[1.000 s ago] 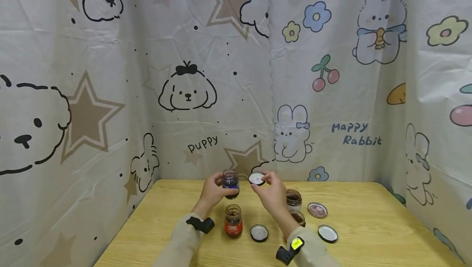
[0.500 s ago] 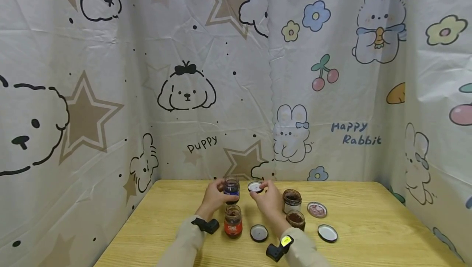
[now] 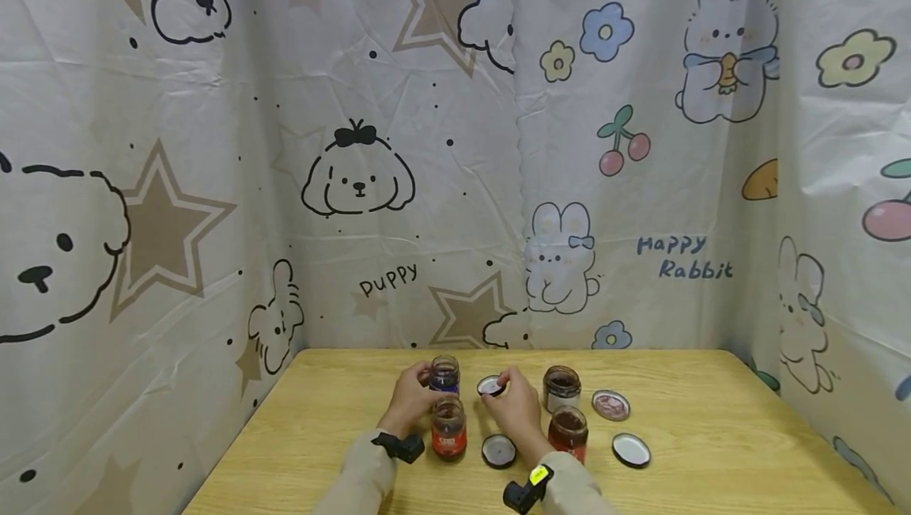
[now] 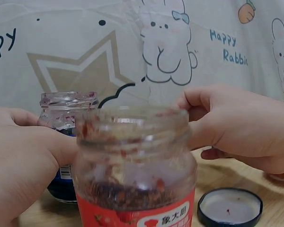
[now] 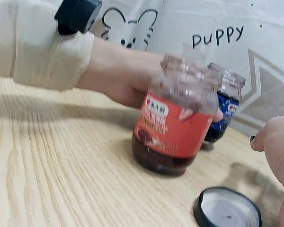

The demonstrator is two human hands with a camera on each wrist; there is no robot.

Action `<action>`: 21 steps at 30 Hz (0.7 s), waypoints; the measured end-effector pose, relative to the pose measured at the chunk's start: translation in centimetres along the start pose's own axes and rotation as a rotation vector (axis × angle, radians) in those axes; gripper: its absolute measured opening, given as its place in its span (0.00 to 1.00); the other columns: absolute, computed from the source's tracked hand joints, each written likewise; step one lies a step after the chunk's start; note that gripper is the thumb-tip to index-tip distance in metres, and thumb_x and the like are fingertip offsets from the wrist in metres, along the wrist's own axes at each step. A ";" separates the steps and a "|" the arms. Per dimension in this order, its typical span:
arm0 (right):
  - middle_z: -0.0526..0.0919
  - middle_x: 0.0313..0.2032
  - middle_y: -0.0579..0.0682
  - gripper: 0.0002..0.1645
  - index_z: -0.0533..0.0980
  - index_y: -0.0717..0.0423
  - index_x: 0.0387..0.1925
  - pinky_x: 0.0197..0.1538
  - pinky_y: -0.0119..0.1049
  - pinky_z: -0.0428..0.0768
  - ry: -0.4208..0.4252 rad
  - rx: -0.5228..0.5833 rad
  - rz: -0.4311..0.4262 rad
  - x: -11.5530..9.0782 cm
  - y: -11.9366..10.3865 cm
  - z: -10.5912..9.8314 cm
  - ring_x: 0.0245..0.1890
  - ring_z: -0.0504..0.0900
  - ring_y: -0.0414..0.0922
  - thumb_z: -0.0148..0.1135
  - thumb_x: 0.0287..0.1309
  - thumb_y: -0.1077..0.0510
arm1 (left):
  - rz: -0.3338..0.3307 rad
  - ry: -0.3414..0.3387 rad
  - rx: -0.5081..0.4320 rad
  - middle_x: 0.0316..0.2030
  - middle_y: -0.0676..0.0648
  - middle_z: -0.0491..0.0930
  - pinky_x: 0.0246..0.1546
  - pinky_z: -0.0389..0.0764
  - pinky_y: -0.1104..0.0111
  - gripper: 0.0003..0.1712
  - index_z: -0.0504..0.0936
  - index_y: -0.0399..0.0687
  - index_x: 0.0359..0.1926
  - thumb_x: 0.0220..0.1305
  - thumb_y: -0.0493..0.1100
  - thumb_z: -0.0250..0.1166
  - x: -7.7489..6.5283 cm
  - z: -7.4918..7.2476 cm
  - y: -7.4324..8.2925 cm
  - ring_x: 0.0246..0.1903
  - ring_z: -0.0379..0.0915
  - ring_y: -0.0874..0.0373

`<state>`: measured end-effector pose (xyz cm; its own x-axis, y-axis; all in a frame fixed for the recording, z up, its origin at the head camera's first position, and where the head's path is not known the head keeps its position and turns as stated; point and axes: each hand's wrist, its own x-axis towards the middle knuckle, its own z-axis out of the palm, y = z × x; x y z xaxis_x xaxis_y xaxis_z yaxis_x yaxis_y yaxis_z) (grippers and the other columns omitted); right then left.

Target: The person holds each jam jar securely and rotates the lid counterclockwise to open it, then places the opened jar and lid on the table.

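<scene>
My left hand [image 3: 413,399] grips an open glass jar with a blue label [image 3: 444,376] toward the back of the table; its base stands on the wood in the left wrist view. A red-labelled jar [image 4: 137,189], also lidless, stands just in front of it and partly hides it. To the right, my right hand [image 3: 518,408] pinches an upturned jar lid [image 3: 489,386] with a white inside, low over the table. Whether that lid touches the wood I cannot tell. Another upturned lid [image 3: 499,451] lies beside the red-labelled jar.
Right of my right hand stand a dark-filled jar with a pale label [image 3: 562,388] and a second red-labelled jar [image 3: 568,432], both lidless. Beyond them lie a stained lid [image 3: 610,405] and a white-lined lid [image 3: 631,450]. A printed curtain [image 3: 356,278] hangs behind the table [image 3: 697,420].
Both hands have come down: the left lowers the blue-labelled jar onto the table behind the red-labelled one, the right lowers the lid beside it. The other jars and lids stay put.
</scene>
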<state>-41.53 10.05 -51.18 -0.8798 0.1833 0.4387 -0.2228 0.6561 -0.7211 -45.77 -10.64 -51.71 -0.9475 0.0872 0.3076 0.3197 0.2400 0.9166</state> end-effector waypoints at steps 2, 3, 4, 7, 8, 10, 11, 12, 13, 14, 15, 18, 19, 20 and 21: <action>0.79 0.32 0.49 0.22 0.72 0.52 0.34 0.32 0.45 0.73 -0.014 -0.024 -0.004 -0.1 0.2 0.1 0.30 0.75 0.48 0.81 0.48 0.58 | -0.001 -0.003 -0.001 0.40 0.44 0.86 0.46 0.81 0.58 0.28 0.81 0.34 0.49 0.47 0.33 0.82 -0.1 0.0 -0.2 0.41 0.81 0.53; 0.79 0.31 0.48 0.22 0.72 0.52 0.34 0.32 0.45 0.73 -0.019 -0.037 -0.007 -0.2 0.4 0.2 0.29 0.75 0.47 0.81 0.48 0.58 | 0.003 -0.005 0.000 0.40 0.44 0.86 0.46 0.81 0.59 0.27 0.81 0.34 0.49 0.47 0.32 0.81 -0.1 0.0 -0.3 0.41 0.81 0.54; 0.79 0.31 0.47 0.22 0.72 0.52 0.34 0.31 0.44 0.73 -0.025 -0.055 -0.007 -0.3 0.5 0.3 0.29 0.75 0.47 0.82 0.48 0.58 | 0.002 -0.008 -0.003 0.40 0.44 0.86 0.46 0.81 0.59 0.26 0.81 0.34 0.49 0.48 0.31 0.80 -0.2 -0.1 -0.3 0.41 0.81 0.54; 0.79 0.31 0.46 0.22 0.72 0.51 0.34 0.31 0.45 0.73 -0.044 -0.097 0.010 -0.6 0.7 0.4 0.29 0.76 0.46 0.81 0.50 0.56 | -0.005 -0.021 -0.008 0.40 0.44 0.87 0.46 0.81 0.59 0.24 0.81 0.34 0.48 0.49 0.31 0.79 -0.4 0.0 -0.4 0.41 0.81 0.55; 0.79 0.31 0.46 0.22 0.72 0.51 0.34 0.31 0.45 0.73 -0.043 -0.110 0.014 -0.6 0.8 0.4 0.30 0.77 0.47 0.82 0.50 0.56 | -0.005 -0.024 -0.012 0.40 0.44 0.87 0.46 0.81 0.60 0.24 0.81 0.34 0.48 0.49 0.31 0.79 -0.4 0.1 -0.5 0.41 0.81 0.55; 0.80 0.31 0.46 0.22 0.73 0.50 0.34 0.32 0.46 0.74 -0.046 -0.130 0.018 -0.7 0.9 0.5 0.31 0.79 0.48 0.81 0.50 0.55 | -0.005 -0.030 -0.022 0.40 0.44 0.87 0.45 0.81 0.60 0.24 0.81 0.34 0.48 0.50 0.31 0.79 -0.5 0.1 -0.5 0.40 0.81 0.55; 0.80 0.32 0.46 0.21 0.73 0.50 0.34 0.33 0.47 0.74 -0.046 -0.138 0.017 -0.7 0.9 0.6 0.32 0.79 0.49 0.81 0.49 0.55 | 0.000 -0.032 -0.027 0.40 0.44 0.87 0.44 0.81 0.61 0.24 0.81 0.34 0.48 0.50 0.31 0.78 -0.5 0.2 -0.5 0.40 0.81 0.55; 0.80 0.32 0.46 0.21 0.73 0.50 0.34 0.33 0.48 0.74 -0.045 -0.144 0.014 -0.7 0.9 0.6 0.32 0.80 0.50 0.81 0.49 0.55 | 0.002 -0.035 -0.033 0.40 0.43 0.87 0.43 0.81 0.61 0.24 0.81 0.34 0.49 0.50 0.31 0.78 -0.5 0.2 -0.6 0.40 0.81 0.55; 0.80 0.32 0.45 0.21 0.73 0.49 0.34 0.34 0.49 0.74 -0.043 -0.150 0.011 -0.7 0.9 0.6 0.33 0.80 0.51 0.81 0.49 0.55 | 0.003 -0.038 -0.040 0.40 0.43 0.87 0.43 0.81 0.62 0.24 0.81 0.34 0.49 0.50 0.30 0.78 -0.4 0.2 -0.7 0.40 0.81 0.55; 0.81 0.32 0.45 0.20 0.73 0.49 0.35 0.34 0.50 0.74 -0.044 -0.157 0.010 -0.7 0.9 0.7 0.33 0.81 0.52 0.80 0.49 0.55 | 0.001 -0.042 -0.052 0.40 0.43 0.86 0.42 0.81 0.63 0.24 0.81 0.34 0.49 0.50 0.29 0.77 -0.5 0.2 -0.7 0.40 0.81 0.55; 0.81 0.32 0.46 0.20 0.74 0.49 0.35 0.35 0.51 0.74 -0.048 -0.165 0.010 -0.7 0.8 0.7 0.34 0.81 0.53 0.80 0.49 0.55 | -0.001 -0.048 -0.061 0.41 0.43 0.86 0.41 0.81 0.63 0.24 0.81 0.34 0.50 0.50 0.29 0.76 -0.5 0.2 -0.7 0.40 0.81 0.55; 0.82 0.34 0.46 0.19 0.74 0.48 0.37 0.38 0.55 0.73 -0.061 -0.183 0.011 -0.7 0.8 0.8 0.36 0.81 0.56 0.79 0.50 0.54 | -0.019 -0.051 -0.074 0.42 0.44 0.86 0.41 0.81 0.64 0.24 0.81 0.35 0.50 0.50 0.28 0.75 -0.6 0.1 -0.7 0.40 0.81 0.56; 0.83 0.35 0.46 0.19 0.74 0.48 0.37 0.40 0.56 0.73 -0.066 -0.191 0.013 -0.7 0.8 0.8 0.37 0.80 0.57 0.79 0.50 0.54 | -0.023 -0.049 -0.078 0.42 0.44 0.86 0.41 0.80 0.65 0.24 0.80 0.35 0.51 0.50 0.28 0.75 -0.7 0.1 -0.7 0.40 0.80 0.56; 0.83 0.36 0.46 0.19 0.74 0.48 0.38 0.41 0.57 0.73 -0.071 -0.201 0.016 -0.7 0.8 0.8 0.38 0.80 0.58 0.78 0.50 0.54 | -0.028 -0.047 -0.081 0.42 0.44 0.86 0.40 0.80 0.65 0.25 0.80 0.35 0.51 0.51 0.28 0.76 -0.7 0.1 -0.6 0.40 0.80 0.56; 0.83 0.37 0.46 0.20 0.74 0.48 0.39 0.42 0.58 0.73 -0.077 -0.208 0.016 -0.6 0.8 0.8 0.39 0.80 0.58 0.79 0.50 0.54 | -0.029 -0.045 -0.081 0.42 0.44 0.86 0.40 0.80 0.65 0.25 0.80 0.35 0.51 0.51 0.28 0.76 -0.7 0.0 -0.6 0.40 0.80 0.56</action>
<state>-41.51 9.85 -52.49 -0.9138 0.1440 0.3799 -0.1237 0.7921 -0.5978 -45.26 -10.82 -52.50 -0.9544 0.1249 0.2710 0.2893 0.1638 0.9431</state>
